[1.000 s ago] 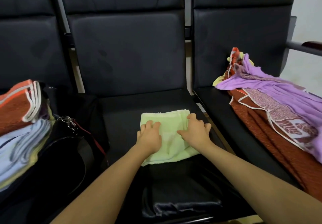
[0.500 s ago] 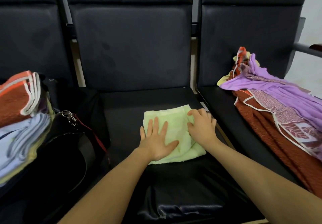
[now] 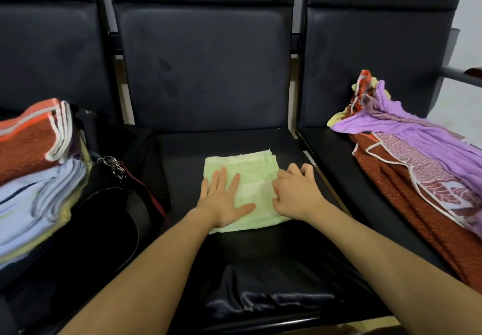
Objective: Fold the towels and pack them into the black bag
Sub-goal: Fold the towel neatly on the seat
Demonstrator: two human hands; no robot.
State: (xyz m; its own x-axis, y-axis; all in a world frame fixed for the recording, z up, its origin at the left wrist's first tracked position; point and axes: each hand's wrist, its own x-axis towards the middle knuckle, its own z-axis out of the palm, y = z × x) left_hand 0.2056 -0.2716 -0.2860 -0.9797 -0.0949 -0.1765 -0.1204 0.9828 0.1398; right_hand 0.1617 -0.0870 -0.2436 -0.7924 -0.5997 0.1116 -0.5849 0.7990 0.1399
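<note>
Folded light-green towel (image 3: 250, 178) on the middle black seat (image 3: 229, 144), directly beneath both hands. Left hand (image 3: 221, 200) pressed flat on the towel with fingers straight and spread; right hand (image 3: 294, 195) at its right edge, fingers curled onto the cloth. Left of the hands, folded towels (image 3: 34, 167) stacked in the black bag (image 3: 109, 220); right of them, a heap of unfolded cloths (image 3: 417, 157) on the adjoining seat.

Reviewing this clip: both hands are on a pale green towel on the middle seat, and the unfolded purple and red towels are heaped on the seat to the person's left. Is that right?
Not quite. The head view shows the purple towel and red towel heaped on the seat to the person's right, not left. The rest holds: the left hand and right hand are on the pale green towel on the middle seat.
</note>
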